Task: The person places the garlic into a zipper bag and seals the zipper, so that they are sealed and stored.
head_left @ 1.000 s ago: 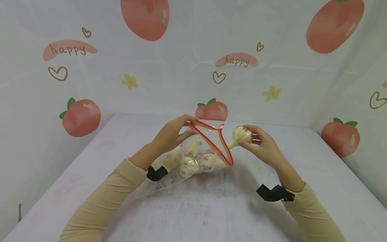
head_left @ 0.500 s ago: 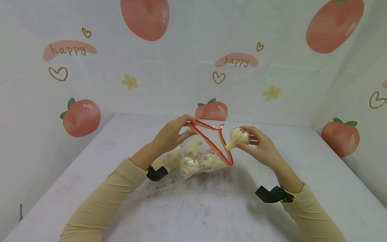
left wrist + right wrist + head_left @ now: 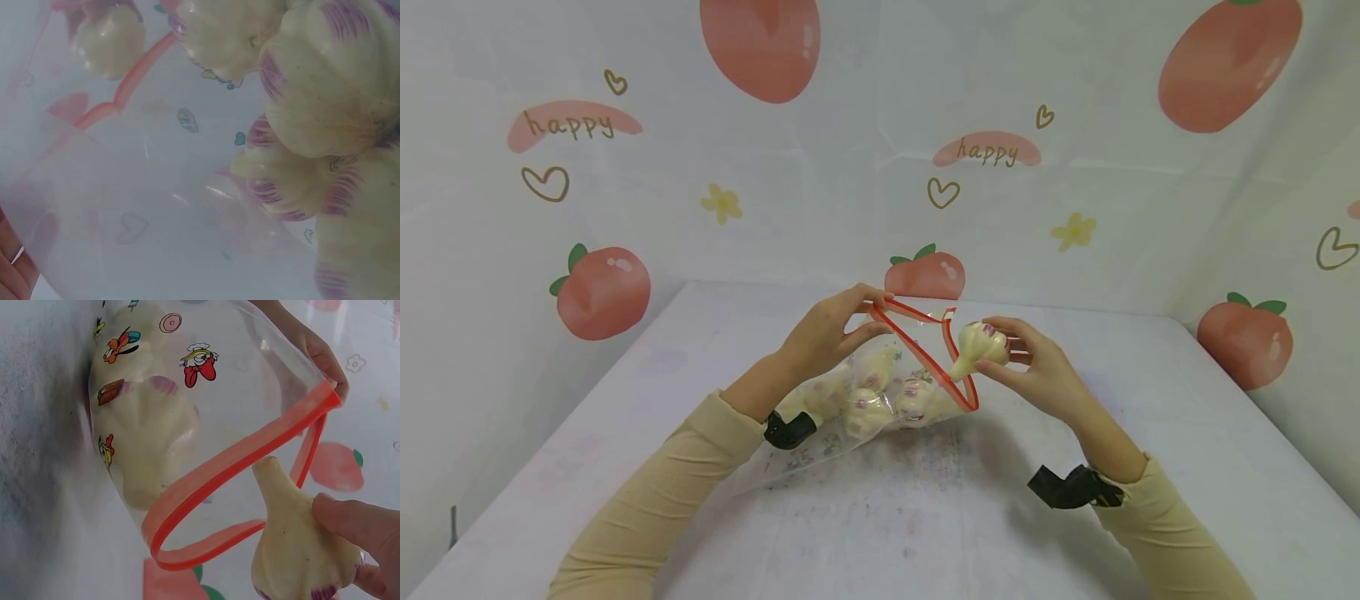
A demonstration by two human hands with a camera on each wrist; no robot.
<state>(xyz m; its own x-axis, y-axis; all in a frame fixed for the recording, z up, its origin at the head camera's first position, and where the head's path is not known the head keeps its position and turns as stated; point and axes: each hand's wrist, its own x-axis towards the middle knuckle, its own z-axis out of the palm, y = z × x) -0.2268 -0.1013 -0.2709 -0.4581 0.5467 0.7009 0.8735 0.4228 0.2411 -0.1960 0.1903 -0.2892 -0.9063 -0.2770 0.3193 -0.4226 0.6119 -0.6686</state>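
Note:
A clear zip bag [image 3: 842, 446] with a red zip edge lies on its side, its mouth gaping to the right. Several garlic bulbs [image 3: 868, 412] are inside; the left wrist view shows these bulbs [image 3: 331, 81] up close through the plastic. My left hand [image 3: 831, 329] pinches the top corner of the bag's mouth between thumb and fingers. At the opening, my right hand [image 3: 1037, 367] holds another garlic bulb [image 3: 983, 344] with thumb and fingers. In the right wrist view, that bulb's [image 3: 300, 544] stem tip overlaps the red edge; whether it touches the edge I cannot tell.
The bag lies on a white table [image 3: 880, 533] with faint smudges. Behind it hangs a white cloth [image 3: 827, 192] printed with fruit, hearts and "happy". A black wrist mount [image 3: 790, 429] sits at the left wrist, and another black mount [image 3: 1071, 487] at the right wrist.
My right hand has moved left and slightly down with the garlic bulb, bringing its stem to the bag's mouth. The left hand and the bag have stayed put.

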